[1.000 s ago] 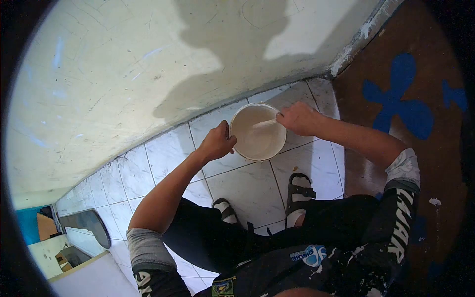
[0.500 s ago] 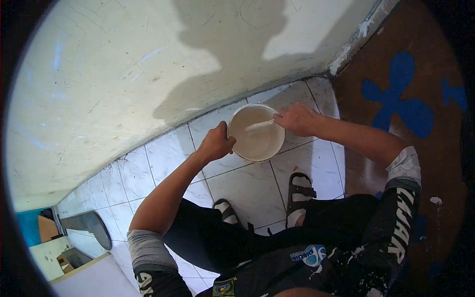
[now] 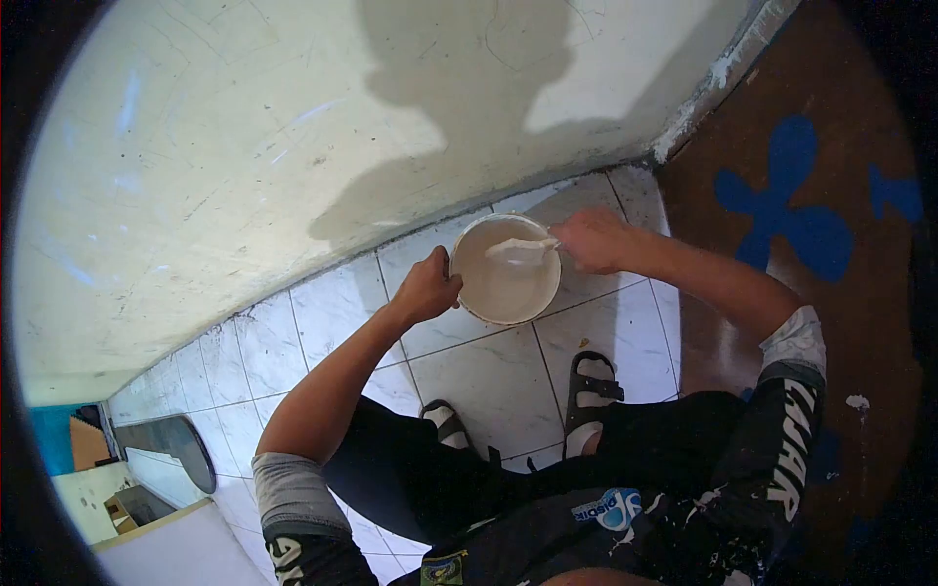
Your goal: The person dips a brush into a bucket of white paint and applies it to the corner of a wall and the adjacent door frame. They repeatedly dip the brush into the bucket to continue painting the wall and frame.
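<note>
A round bucket [image 3: 510,323] hangs in front of me over the tiled floor, with a smooth pale cream mixture [image 3: 513,296] in it. My left hand [image 3: 428,286] is closed on the bucket's left rim, thumb toward the inside. At the opposite rim, my right hand [image 3: 593,240] grips the end of a stirrer [image 3: 510,251] thickly coated in the same mixture. The stirrer's far end points left across the bucket, its tip at the mixture; under the coating its exact kind is hidden.
A scuffed cream wall [image 3: 244,176] rises right behind the bucket. To the right stands a brown surface [image 3: 703,322] with blue painted shapes [image 3: 789,200]. My sandalled feet [image 3: 592,391] are on white tiles [image 3: 479,376]. A dark oval-ended board [image 3: 195,449] lies far left.
The stirrer has turned in the bucket, now showing a broader pale face near my right hand. My left hand keeps its hold on the rim, and the view has shifted slightly.
</note>
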Tool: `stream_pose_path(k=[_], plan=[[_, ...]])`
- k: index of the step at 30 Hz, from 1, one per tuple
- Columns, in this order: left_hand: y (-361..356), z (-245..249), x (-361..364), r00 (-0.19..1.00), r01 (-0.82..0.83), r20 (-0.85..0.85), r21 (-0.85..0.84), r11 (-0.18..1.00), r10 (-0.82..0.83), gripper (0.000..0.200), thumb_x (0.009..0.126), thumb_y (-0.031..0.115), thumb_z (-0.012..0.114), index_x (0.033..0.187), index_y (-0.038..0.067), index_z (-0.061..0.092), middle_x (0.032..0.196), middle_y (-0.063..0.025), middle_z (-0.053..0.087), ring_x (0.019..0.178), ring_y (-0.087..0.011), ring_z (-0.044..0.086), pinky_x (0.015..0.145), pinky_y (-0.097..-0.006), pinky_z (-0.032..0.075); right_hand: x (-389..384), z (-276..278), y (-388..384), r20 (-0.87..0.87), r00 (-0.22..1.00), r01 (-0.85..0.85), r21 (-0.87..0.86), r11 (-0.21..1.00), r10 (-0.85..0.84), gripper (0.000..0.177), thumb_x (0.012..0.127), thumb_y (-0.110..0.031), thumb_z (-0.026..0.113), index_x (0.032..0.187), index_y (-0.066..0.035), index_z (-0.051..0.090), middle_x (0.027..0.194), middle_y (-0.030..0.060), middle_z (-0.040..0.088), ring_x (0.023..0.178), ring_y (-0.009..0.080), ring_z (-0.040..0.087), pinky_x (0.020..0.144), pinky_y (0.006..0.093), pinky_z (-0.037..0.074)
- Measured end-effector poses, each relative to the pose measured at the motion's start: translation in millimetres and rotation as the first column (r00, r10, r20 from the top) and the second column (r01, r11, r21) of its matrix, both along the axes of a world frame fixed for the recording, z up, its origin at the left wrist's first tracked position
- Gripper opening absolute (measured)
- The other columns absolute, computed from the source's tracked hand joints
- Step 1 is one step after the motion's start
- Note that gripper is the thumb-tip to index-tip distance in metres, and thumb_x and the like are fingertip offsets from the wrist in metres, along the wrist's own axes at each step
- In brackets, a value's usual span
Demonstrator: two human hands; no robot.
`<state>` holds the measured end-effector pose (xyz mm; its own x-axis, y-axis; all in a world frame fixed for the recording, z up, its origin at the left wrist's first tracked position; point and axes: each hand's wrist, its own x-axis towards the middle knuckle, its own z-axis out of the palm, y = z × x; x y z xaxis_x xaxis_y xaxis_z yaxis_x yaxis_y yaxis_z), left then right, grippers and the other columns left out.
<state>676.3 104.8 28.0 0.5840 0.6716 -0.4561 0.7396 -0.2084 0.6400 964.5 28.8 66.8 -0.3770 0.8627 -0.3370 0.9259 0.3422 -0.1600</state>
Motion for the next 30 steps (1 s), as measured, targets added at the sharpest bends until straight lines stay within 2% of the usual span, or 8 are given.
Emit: stream_pose_path(k=[5, 10, 13, 19, 23, 26, 28, 30], plan=[[3, -11, -9, 0.997, -0.062, 0.049, 0.011, 0.998, 0.061, 0.020, 0.084, 0.014, 0.052, 0.089, -0.004, 0.044, 0.069, -0.0225, 0.064, 0.063, -0.0308, 0.069, 0.061, -0.0410, 0.055, 23, -11, 10, -0.206, 0.957, 0.195, -0.065, 0.979, -0.205, 0.019, 0.087, -0.018, 0.057, 0.096, -0.002, 0.061, 0.083, 0.0211, 0.064, 0.082, 0.0416, 0.061, 0.074, 0.0485, 0.048], [2, -3, -10, 0.999, -0.026, 0.036, 0.030, 0.999, 0.025, 0.023, 0.085, 0.014, 0.052, 0.092, -0.006, 0.044, 0.070, -0.0224, 0.065, 0.062, -0.0309, 0.069, 0.062, -0.0412, 0.055, 35, -11, 16, -0.480, 0.825, 0.222, -0.208, 0.953, -0.297, 0.029, 0.088, -0.026, 0.057, 0.089, 0.003, 0.062, 0.072, 0.0212, 0.062, 0.067, 0.0301, 0.061, 0.066, 0.0427, 0.047], [5, -8, -12, 1.000, -0.005, 0.025, 0.040, 0.999, 0.004, 0.024, 0.084, 0.015, 0.052, 0.094, -0.006, 0.045, 0.071, -0.0229, 0.065, 0.063, -0.0309, 0.069, 0.063, -0.0412, 0.056, 33, -4, 19, -0.456, 0.839, 0.202, -0.247, 0.948, -0.297, 0.030, 0.089, -0.026, 0.056, 0.084, 0.003, 0.062, 0.066, 0.0163, 0.060, 0.063, 0.0215, 0.057, 0.062, 0.0401, 0.045], [8, -15, -17, 1.000, 0.003, -0.020, 0.006, 1.000, -0.003, 0.023, 0.087, 0.014, 0.054, 0.092, -0.005, 0.043, 0.078, -0.0228, 0.064, 0.065, -0.0293, 0.070, 0.064, -0.0416, 0.056, 27, 8, 18, -0.495, 0.759, 0.266, -0.357, 0.895, -0.423, 0.031, 0.089, -0.026, 0.056, 0.082, 0.002, 0.064, 0.066, 0.0096, 0.062, 0.059, 0.0177, 0.057, 0.057, 0.0386, 0.045], [9, -16, -20, 1.000, 0.006, -0.013, 0.009, 1.000, -0.006, 0.023, 0.086, 0.014, 0.054, 0.093, -0.005, 0.043, 0.076, -0.0219, 0.065, 0.065, -0.0295, 0.070, 0.064, -0.0416, 0.056, 25, 5, 23, -0.485, 0.804, 0.210, -0.312, 0.927, -0.345, 0.032, 0.089, -0.027, 0.056, 0.079, 0.002, 0.064, 0.064, 0.0089, 0.062, 0.058, 0.0173, 0.057, 0.056, 0.0386, 0.045], [9, -18, -20, 0.998, 0.002, -0.060, 0.028, 1.000, 0.000, 0.023, 0.086, 0.013, 0.054, 0.094, -0.005, 0.043, 0.076, -0.0228, 0.065, 0.064, -0.0301, 0.070, 0.065, -0.0418, 0.056, 19, 10, 23, -0.439, 0.812, 0.229, -0.367, 0.902, -0.385, 0.029, 0.089, -0.025, 0.057, 0.084, 0.002, 0.064, 0.068, 0.0111, 0.062, 0.063, 0.0190, 0.058, 0.062, 0.0367, 0.046], [10, -19, -20, 0.999, -0.015, -0.049, 0.008, 1.000, 0.016, 0.024, 0.085, 0.013, 0.054, 0.095, -0.006, 0.044, 0.077, -0.0236, 0.066, 0.066, -0.0303, 0.070, 0.066, -0.0421, 0.056, 15, 2, 25, -0.387, 0.901, 0.149, -0.151, 0.977, -0.197, 0.029, 0.087, -0.025, 0.058, 0.084, 0.004, 0.063, 0.069, 0.0185, 0.062, 0.062, 0.0287, 0.059, 0.062, 0.0408, 0.045], [11, -20, -21, 0.998, -0.016, -0.058, 0.007, 1.000, 0.016, 0.024, 0.085, 0.013, 0.054, 0.096, -0.006, 0.044, 0.078, -0.0242, 0.066, 0.066, -0.0303, 0.070, 0.066, -0.0422, 0.056, 13, -1, 25, -0.386, 0.901, 0.148, -0.162, 0.976, -0.201, 0.030, 0.085, -0.026, 0.058, 0.079, 0.003, 0.062, 0.070, 0.0219, 0.061, 0.062, 0.0343, 0.058, 0.062, 0.0441, 0.045]])
